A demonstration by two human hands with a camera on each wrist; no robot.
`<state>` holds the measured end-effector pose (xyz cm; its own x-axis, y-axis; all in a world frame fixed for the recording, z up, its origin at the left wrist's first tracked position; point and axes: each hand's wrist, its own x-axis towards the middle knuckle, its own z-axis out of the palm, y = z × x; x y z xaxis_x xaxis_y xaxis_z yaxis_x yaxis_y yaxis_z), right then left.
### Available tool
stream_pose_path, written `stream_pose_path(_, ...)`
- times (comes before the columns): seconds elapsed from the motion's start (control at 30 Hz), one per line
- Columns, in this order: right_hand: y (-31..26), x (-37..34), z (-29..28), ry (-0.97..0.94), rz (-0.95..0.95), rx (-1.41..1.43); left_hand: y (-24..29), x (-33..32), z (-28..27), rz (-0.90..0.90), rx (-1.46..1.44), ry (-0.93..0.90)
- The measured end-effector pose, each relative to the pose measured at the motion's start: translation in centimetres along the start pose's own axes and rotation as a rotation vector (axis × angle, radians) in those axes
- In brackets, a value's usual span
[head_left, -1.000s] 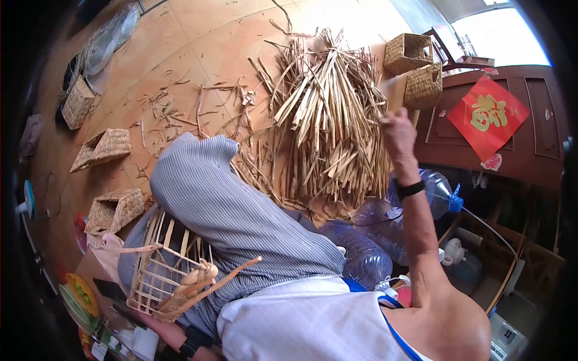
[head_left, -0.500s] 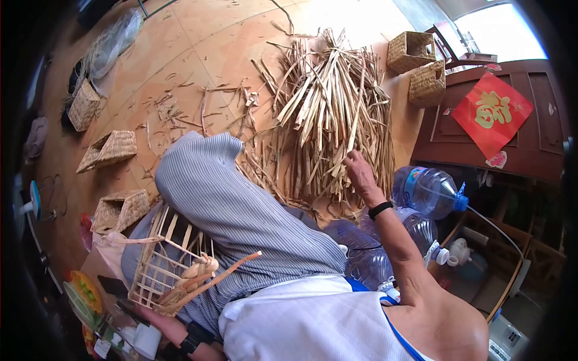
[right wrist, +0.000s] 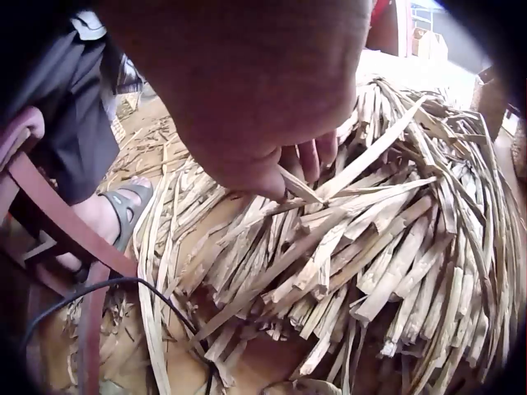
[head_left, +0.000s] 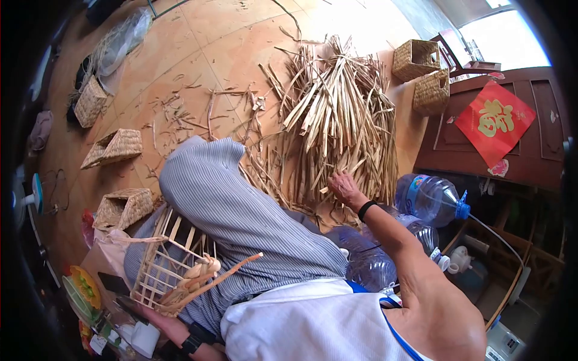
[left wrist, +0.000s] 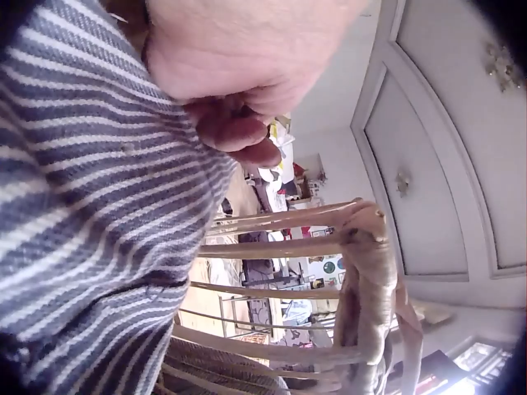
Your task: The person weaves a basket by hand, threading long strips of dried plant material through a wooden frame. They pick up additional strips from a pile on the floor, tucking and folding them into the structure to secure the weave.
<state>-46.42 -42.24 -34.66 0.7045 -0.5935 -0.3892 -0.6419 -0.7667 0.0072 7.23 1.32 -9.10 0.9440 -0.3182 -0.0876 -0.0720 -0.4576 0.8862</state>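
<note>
Head view high, facing down over lap and floor, wrist views close in, right sharing the head's stalks

Has stalks [head_left: 337, 120] under and beyond the right hand [head_left: 346, 187], bottles [head_left: 426, 195] to its right, 2 baskets [head_left: 431, 96] farther forward; beyond the left hand [left wrist: 243, 74], has a frame [head_left: 162, 274] against a leg [head_left: 235, 186], then 3 more baskets [head_left: 137, 207].

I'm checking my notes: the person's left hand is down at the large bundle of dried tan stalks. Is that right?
Not the left: the person's right hand is down at the large bundle of dried tan stalks, as the head view shows.
</note>
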Motion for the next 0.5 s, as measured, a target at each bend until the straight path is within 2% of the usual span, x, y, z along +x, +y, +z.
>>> stream_pose_path(0.07, 1.0, -1.1, 4.0, -0.002, -0.04, -0.138, -0.5, -0.1, -0.7, -0.004, -0.015, -0.014)
stream_pose_path(0.1, 1.5, -1.1, 6.5, -0.015, 0.002, -0.215, -0.9, -0.2, -1.1, -0.006, -0.021, -0.023)
stream_pose_path(0.17, 2.4, -1.2, 6.8, -0.139, -0.035, -0.258, -1.7, -0.2, -1.9, -0.013, -0.029, -0.033)
stream_pose_path(0.2, 2.8, -1.2, 6.6, -0.201, -0.052, -0.28, -2.0, -0.5, -2.1, -0.018, -0.025, -0.046)
stream_pose_path(0.3, 4.1, -0.8, 5.9, -0.196, -0.078, -0.095, -2.7, -0.4, -2.1, -0.024, -0.043, 0.037)
stream_pose_path(0.43, 5.0, -1.0, 2.0, -0.099, -0.103, -0.085, -1.6, -0.2, -1.4, -0.081, -0.1, 0.04)
stream_pose_path(0.5, 4.9, 0.3, 0.6, -0.183, -0.027, 0.083, -0.7, -0.5, -0.8, -0.079, -0.092, 0.034)
